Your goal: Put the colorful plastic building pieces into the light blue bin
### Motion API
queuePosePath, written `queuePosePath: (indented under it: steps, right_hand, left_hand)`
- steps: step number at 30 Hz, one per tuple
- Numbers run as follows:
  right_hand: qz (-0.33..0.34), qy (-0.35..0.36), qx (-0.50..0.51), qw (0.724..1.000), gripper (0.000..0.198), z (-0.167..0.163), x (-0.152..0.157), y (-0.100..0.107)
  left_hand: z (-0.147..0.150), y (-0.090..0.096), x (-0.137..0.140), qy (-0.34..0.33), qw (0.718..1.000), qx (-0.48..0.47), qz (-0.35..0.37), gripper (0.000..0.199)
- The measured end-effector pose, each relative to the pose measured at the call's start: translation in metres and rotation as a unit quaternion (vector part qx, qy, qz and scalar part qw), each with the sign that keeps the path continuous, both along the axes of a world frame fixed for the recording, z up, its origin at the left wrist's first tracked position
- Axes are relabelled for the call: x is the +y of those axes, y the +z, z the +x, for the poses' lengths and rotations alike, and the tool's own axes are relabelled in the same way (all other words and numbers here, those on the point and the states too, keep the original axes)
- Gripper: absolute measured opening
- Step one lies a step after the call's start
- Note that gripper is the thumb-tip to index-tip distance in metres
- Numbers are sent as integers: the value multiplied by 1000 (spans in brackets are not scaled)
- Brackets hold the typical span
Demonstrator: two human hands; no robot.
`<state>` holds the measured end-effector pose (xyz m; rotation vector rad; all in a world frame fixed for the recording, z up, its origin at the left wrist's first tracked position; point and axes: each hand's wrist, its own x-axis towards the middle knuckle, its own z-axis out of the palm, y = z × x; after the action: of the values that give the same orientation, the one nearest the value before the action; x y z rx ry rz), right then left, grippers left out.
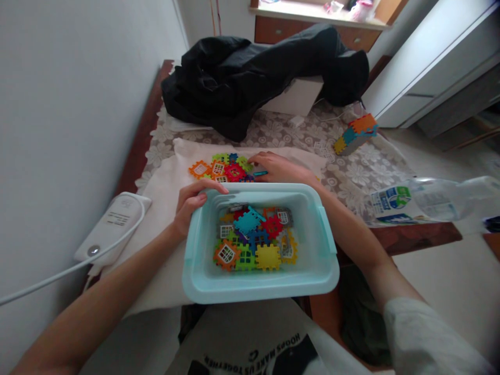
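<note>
A light teal plastic bin [326, 265] is tilted toward me, with several colourful interlocking building pieces [268, 256] inside. My left hand [191, 204] grips its far left corner, fingers over the rim. Beyond the bin, a second group of interlocking pieces [235, 172] lies on a pale cloth, in orange, red, green and blue. My right hand [279, 166] reaches past the bin's far rim to this group's right side. Its fingers curl around a teal building piece [260, 173] seen edge-on; the bin hides part of the hand.
A white power strip [117, 221] with a cable lies at left by the wall. Black clothing [242, 73] covers a white box at the back. A block structure [356, 134] stands back right, and a clear plastic bottle [433, 200] lies on the right table edge.
</note>
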<state>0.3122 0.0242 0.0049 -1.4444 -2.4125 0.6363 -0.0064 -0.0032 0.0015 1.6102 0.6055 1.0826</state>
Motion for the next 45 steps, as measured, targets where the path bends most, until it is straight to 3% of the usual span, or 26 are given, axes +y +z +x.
queuePosePath:
  steps: [6,11,15,23,27,31,34,35,37,39,42,45]
  right_hand:
    - [-6,15,1,1000,73,-8,-8,9]
    - [-20,42,23,999,58,-7,-2,6]
    - [-39,1,11,999,43,-10,-2,13]
    - [39,-45,-46,997,29,-5,11,19]
    - [84,-64,76,992,23,5,14,30]
    - [107,-64,277,953,30,2,-8,63]
    - [61,2,408,911,37,-7,-37,92]
    - [22,38,412,910,37,-10,-46,100]
    - [-26,120,366,923,33,-16,-59,111]
    - [-19,165,283,945,28,-23,-63,112]
    - [41,145,187,971,27,-31,-55,96]
    - [5,128,91,988,34,-35,-44,77]
  left_hand:
    - [0,1,-1,8,1000,7,6,35]
    - [0,-1,0,12,1000,14,6,38]
    - [-1,-2,0,18,1000,26,5,39]
    - [-1,-2,1,23,999,33,6,35]
    - [-1,-2,2,16,1000,23,10,32]
    - [-1,-1,1,11,999,24,18,35]
    - [0,0,-1,19,999,29,11,36]
    - [0,0,-2,21,999,29,8,36]
    - [0,-1,-2,26,999,24,2,34]
    - [0,-2,-2,23,1000,19,-1,32]
    - [0,-3,1,20,1000,22,10,32]
    - [0,-2,3,21,999,28,25,32]
